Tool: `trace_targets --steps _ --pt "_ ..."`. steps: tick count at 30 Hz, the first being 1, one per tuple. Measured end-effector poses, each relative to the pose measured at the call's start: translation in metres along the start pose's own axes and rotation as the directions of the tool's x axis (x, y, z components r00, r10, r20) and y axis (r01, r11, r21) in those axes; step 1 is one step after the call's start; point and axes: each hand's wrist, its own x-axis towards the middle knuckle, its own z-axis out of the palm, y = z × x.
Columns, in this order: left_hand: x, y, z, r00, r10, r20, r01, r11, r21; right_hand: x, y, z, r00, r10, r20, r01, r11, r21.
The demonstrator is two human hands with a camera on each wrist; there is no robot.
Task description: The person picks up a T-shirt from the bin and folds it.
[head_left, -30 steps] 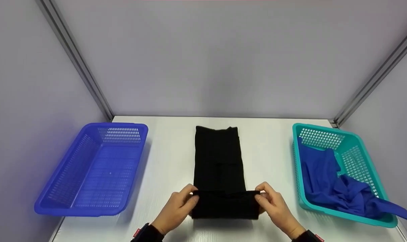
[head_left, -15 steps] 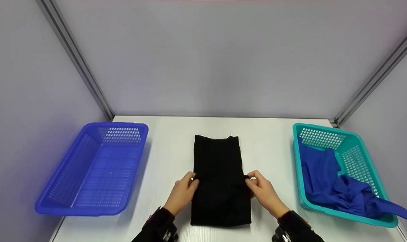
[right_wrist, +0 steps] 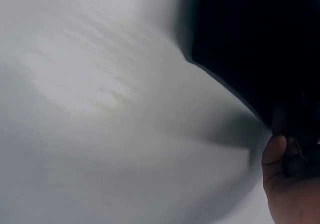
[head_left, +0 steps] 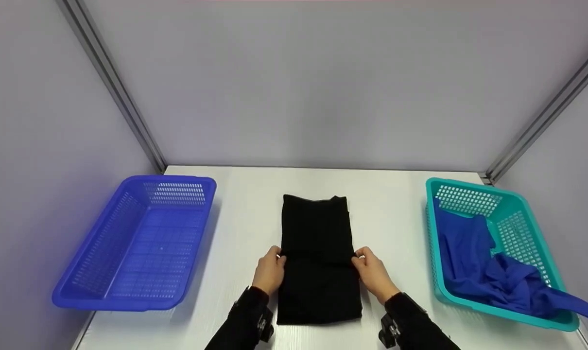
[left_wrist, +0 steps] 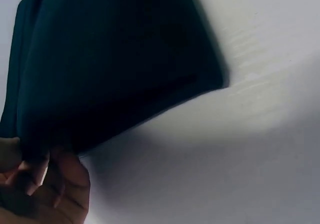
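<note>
A folded black garment (head_left: 318,228) lies flat on the white table (head_left: 245,194), its narrow ends toward the far wall and toward me. My left hand (head_left: 268,272) pinches its left edge about halfway along, thumb on top. On the opposite edge, my right hand (head_left: 375,277) pinches the cloth at the same height. In the left wrist view the garment (left_wrist: 115,48) spreads out from the curled fingers of the left hand (left_wrist: 65,184). The right wrist view shows the right hand's thumb (right_wrist: 273,151) on the dark cloth, the other fingers mostly hidden.
To the left stands a blue plastic basket (head_left: 189,272) with nothing in it. A teal basket (head_left: 542,233) on the right holds a crumpled blue garment (head_left: 469,262), one end hanging over its near rim. Grey panels (head_left: 323,87) enclose the table.
Both hands have carried the near end of the black garment away from me and laid it over the rest, making it shorter. In the last half second the hands have barely moved.
</note>
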Motion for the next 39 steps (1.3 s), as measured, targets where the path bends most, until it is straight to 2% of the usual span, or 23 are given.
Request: trace_targets --steps 5,7,9,10,12,13,15,17,19,20,21,22,24,27,29,31,34,36,38,39 --pt "0.001 0.009 0.008 0.991 -0.129 -0.041 0.132 0.986 0.097 0.003 -0.001 0.003 0.999 -0.029 -0.027 0.027 0.996 -0.082" --pt "0.0 0.012 0.009 0.988 -0.139 -0.067 0.147 0.98 0.136 0.003 -0.001 0.004 0.997 -0.063 -0.048 0.056 0.99 -0.129" --pt "-0.003 0.013 0.011 0.99 -0.087 -0.11 0.107 0.974 0.197 0.002 0.0 0.006 0.991 -0.107 -0.077 0.093 0.981 -0.167" --pt "-0.005 0.011 0.012 0.991 -0.036 -0.13 0.066 0.969 0.238 0.0 0.0 0.007 0.986 -0.141 -0.092 0.12 0.972 -0.2" --pt "-0.011 0.005 0.012 0.981 0.11 -0.159 -0.052 0.942 0.332 -0.004 0.002 0.009 0.965 -0.237 -0.114 0.196 0.938 -0.286" --pt "-0.016 0.001 0.012 0.969 0.193 -0.152 -0.122 0.914 0.387 -0.008 0.004 0.01 0.95 -0.29 -0.117 0.238 0.914 -0.328" --pt "-0.025 -0.007 0.009 0.932 0.352 -0.086 -0.269 0.831 0.487 -0.016 0.007 0.012 0.912 -0.4 -0.095 0.329 0.849 -0.413" --pt "-0.036 -0.014 0.005 0.884 0.466 0.043 -0.41 0.727 0.551 -0.025 0.011 0.014 0.867 -0.496 -0.041 0.416 0.768 -0.486" --pt "-0.046 -0.017 0.0 0.839 0.507 0.195 -0.516 0.629 0.582 -0.035 0.015 0.014 0.828 -0.56 0.036 0.49 0.691 -0.531" --pt "-0.051 -0.018 -0.003 0.821 0.509 0.259 -0.552 0.592 0.587 -0.04 0.018 0.014 0.809 -0.583 0.076 0.522 0.653 -0.548" --pt "-0.055 -0.019 -0.005 0.81 0.492 0.319 -0.576 0.568 0.588 -0.043 0.02 0.014 0.792 -0.6 0.116 0.549 0.614 -0.567" --pt "-0.058 -0.02 -0.006 0.803 0.47 0.366 -0.591 0.552 0.589 -0.047 0.023 0.014 0.773 -0.615 0.152 0.573 0.575 -0.584" --pt "-0.065 -0.021 -0.009 0.796 0.423 0.432 -0.605 0.54 0.586 -0.053 0.029 0.013 0.735 -0.643 0.216 0.613 0.493 -0.617" --pt "-0.072 -0.027 -0.01 0.782 0.399 0.479 -0.623 0.528 0.578 -0.059 0.039 0.009 0.674 -0.682 0.283 0.657 0.379 -0.652" --pt "-0.075 -0.031 -0.01 0.765 0.425 0.484 -0.644 0.506 0.574 -0.062 0.045 0.007 0.635 -0.71 0.304 0.675 0.318 -0.666" --pt "-0.078 -0.036 -0.011 0.75 0.465 0.471 -0.661 0.481 0.577 -0.063 0.05 0.004 0.599 -0.737 0.314 0.694 0.282 -0.662" --pt "-0.081 -0.041 -0.013 0.729 0.53 0.433 -0.678 0.471 0.564 -0.064 0.056 0.002 0.54 -0.783 0.309 0.73 0.254 -0.635" --pt "-0.083 -0.043 -0.014 0.711 0.572 0.408 -0.691 0.465 0.553 -0.064 0.059 0.0 0.49 -0.819 0.299 0.758 0.23 -0.611" --pt "-0.084 -0.044 -0.016 0.681 0.621 0.389 -0.713 0.44 0.546 -0.064 0.061 -0.001 0.443 -0.847 0.294 0.778 0.2 -0.596" --pt "-0.084 -0.044 -0.017 0.662 0.644 0.383 -0.725 0.418 0.548 -0.064 0.062 -0.002 0.419 -0.858 0.296 0.788 0.182 -0.588"
